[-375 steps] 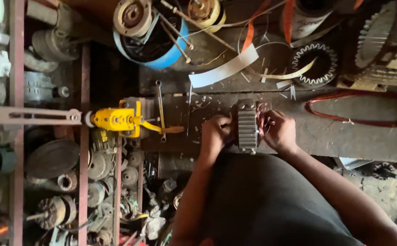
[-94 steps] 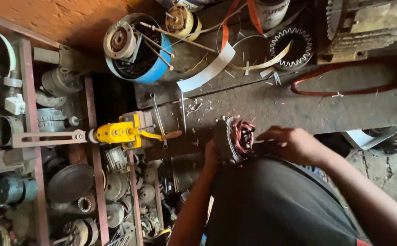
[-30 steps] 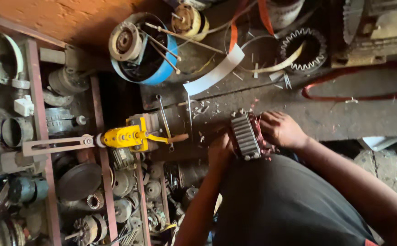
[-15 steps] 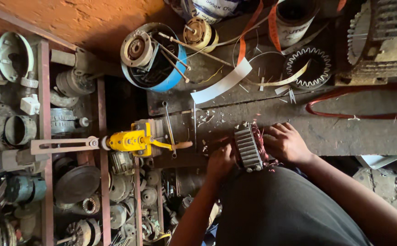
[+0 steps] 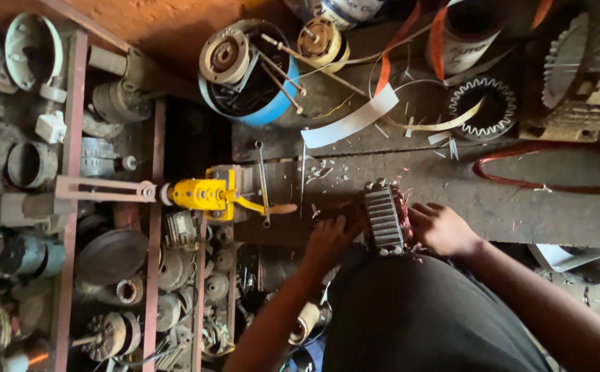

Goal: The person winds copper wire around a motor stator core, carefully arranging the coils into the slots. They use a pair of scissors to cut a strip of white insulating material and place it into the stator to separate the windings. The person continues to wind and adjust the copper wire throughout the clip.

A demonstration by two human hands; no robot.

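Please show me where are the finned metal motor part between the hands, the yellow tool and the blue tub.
finned motor part (image 5: 383, 218), head view, on its ribbed side.
yellow tool (image 5: 200, 194), head view, on its yellow body.
blue tub (image 5: 277, 108), head view, on its blue outer wall.

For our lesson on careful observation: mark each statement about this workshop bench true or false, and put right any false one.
1. Both hands rest on the ribbed grey motor stator. True: left hand and right hand flank it.
2. The yellow tool is in the right hand. False: it lies untouched, apart from the left hand.
3. The blue-sided round tub sits beyond the stator, further from the person. True.
4. The toothed black ring lies on the shelves of spare parts. False: it lies on the bench beside a white strip.
5. A red loop of cable lies on the bench. True.
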